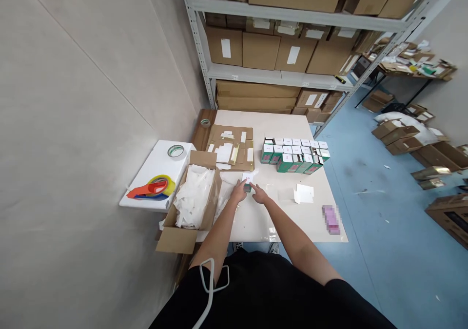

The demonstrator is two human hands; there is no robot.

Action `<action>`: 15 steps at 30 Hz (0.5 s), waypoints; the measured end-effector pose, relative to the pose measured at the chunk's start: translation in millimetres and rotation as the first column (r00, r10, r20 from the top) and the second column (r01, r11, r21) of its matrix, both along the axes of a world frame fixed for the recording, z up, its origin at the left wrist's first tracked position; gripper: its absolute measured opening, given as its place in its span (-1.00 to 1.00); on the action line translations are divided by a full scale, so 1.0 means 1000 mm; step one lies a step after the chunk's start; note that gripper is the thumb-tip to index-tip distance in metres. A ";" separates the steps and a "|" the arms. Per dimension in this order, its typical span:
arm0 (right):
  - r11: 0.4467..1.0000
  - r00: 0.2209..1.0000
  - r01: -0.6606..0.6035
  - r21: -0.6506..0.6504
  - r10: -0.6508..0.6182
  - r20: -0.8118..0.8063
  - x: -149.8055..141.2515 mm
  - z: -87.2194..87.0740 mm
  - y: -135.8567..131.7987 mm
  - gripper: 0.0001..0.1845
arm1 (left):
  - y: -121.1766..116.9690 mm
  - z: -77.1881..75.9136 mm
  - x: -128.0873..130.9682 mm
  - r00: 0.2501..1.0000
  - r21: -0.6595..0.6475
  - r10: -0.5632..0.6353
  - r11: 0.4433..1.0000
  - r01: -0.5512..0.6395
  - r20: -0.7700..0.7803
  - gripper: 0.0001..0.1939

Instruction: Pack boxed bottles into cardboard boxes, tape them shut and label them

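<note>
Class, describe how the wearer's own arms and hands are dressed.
The left hand and right hand show no gloves, and both forearms are bare. The left sleeve and right sleeve are short and black, matching the top. A white looped cord crosses the left arm.
</note>
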State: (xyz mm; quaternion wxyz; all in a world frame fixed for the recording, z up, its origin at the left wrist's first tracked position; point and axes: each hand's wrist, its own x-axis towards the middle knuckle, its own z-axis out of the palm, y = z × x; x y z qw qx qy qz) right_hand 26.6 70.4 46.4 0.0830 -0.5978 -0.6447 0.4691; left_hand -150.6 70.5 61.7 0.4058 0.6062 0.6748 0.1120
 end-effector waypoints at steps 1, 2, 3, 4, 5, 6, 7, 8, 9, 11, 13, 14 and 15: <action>1.000 1.000 0.001 -0.017 0.000 0.024 -0.001 0.001 0.001 0.03 | 0.001 -0.001 -0.003 1.000 -0.006 -0.009 1.000 0.009 -0.003 -0.01; 0.999 0.999 0.002 -0.033 -0.001 0.043 -0.001 0.001 0.001 0.03 | 0.001 -0.002 -0.006 1.000 -0.009 -0.023 1.000 0.023 0.003 -0.02; 0.999 0.998 0.002 -0.044 0.000 0.057 -0.002 0.002 0.000 0.02 | 0.002 -0.002 -0.009 0.999 -0.009 -0.038 0.999 0.038 0.017 -0.02; 0.999 0.998 0.005 -0.048 -0.002 0.063 -0.003 0.002 -0.001 0.02 | 0.002 -0.003 -0.011 0.998 -0.005 -0.049 0.999 0.049 0.033 -0.02; 0.999 0.998 0.011 -0.040 -0.009 0.063 -0.004 0.002 -0.003 0.02 | 0.001 -0.002 -0.012 0.997 0.007 -0.055 0.998 0.054 0.049 -0.03; 1.000 0.998 0.021 -0.018 -0.020 0.059 -0.005 0.002 -0.005 0.01 | 0.000 -0.002 -0.013 0.996 0.032 -0.053 0.998 0.051 0.066 -0.05; 0.999 0.998 0.036 0.017 -0.036 0.050 -0.006 0.002 -0.008 0.01 | -0.001 -0.001 -0.013 0.995 0.069 -0.045 0.997 0.039 0.083 -0.08; 0.996 0.998 0.056 0.063 -0.058 0.039 -0.006 0.001 -0.012 0.00 | -0.003 0.000 -0.014 0.994 0.114 -0.032 0.993 0.020 0.104 -0.11; 0.990 0.996 0.080 0.113 -0.083 0.023 -0.007 0.001 -0.015 -0.02 | -0.006 0.002 -0.014 0.991 0.163 -0.017 0.987 -0.004 0.129 -0.14; 0.969 0.992 0.129 0.211 -0.128 -0.021 -0.008 0.002 -0.022 -0.06 | -0.012 0.007 -0.017 0.983 0.248 0.014 0.967 -0.060 0.184 -0.21; 0.941 0.984 0.175 0.290 -0.161 -0.073 -0.009 0.008 -0.029 -0.09 | -0.019 0.014 -0.022 0.972 0.313 0.040 0.943 -0.113 0.232 -0.26; 0.926 0.980 0.194 0.325 -0.171 -0.099 -0.010 0.013 -0.032 -0.11 | -0.023 0.018 -0.025 0.966 0.345 0.051 0.928 -0.139 0.252 -0.28; 0.911 0.977 0.209 0.356 -0.176 -0.124 -0.012 0.019 -0.035 -0.13 | -0.026 0.023 -0.028 0.961 0.376 0.060 0.912 -0.162 0.270 -0.30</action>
